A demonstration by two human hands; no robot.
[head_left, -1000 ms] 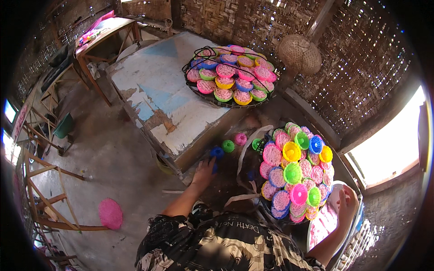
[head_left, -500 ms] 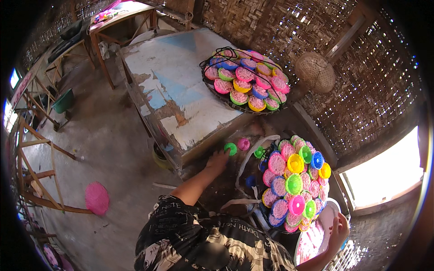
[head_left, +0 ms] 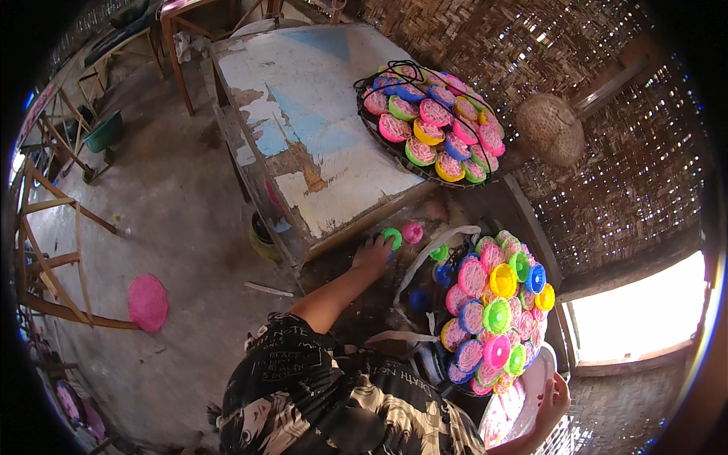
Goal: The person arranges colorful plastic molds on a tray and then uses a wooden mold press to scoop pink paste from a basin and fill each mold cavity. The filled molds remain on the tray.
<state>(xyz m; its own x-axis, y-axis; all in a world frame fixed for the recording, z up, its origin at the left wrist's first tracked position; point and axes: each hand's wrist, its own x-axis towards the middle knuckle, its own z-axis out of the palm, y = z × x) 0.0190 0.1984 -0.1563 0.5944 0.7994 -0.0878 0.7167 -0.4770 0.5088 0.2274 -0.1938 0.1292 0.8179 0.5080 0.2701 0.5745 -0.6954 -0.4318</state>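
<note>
My left hand (head_left: 370,258) reaches to the low area beside the worn table, fingers curled over the edge of a small green plastic cup (head_left: 392,237). Just past it lies a pink cup (head_left: 412,232), with another green cup (head_left: 439,252) farther right. At the lower right my right hand (head_left: 555,402) is by the rim of a white basin (head_left: 540,371) holding pink-and-white stuff, its fingers loosely bent and apart. Between my arms stands a round heap of colourful cups (head_left: 472,315) filled with pink strands; several empty-looking cups (head_left: 497,315) sit on top.
A second tray of filled cups (head_left: 436,114) stands on the peeling white-and-blue table (head_left: 318,98). A woven hat (head_left: 550,129) hangs on the bamboo wall. On the floor to the left are a pink round piece (head_left: 147,303), wooden frames (head_left: 57,262) and a green tub (head_left: 105,133).
The whole view has shifted a little. My left hand has moved slightly forward onto the green cup. My right hand has lowered slightly beside the basin, its fingers more bent.
</note>
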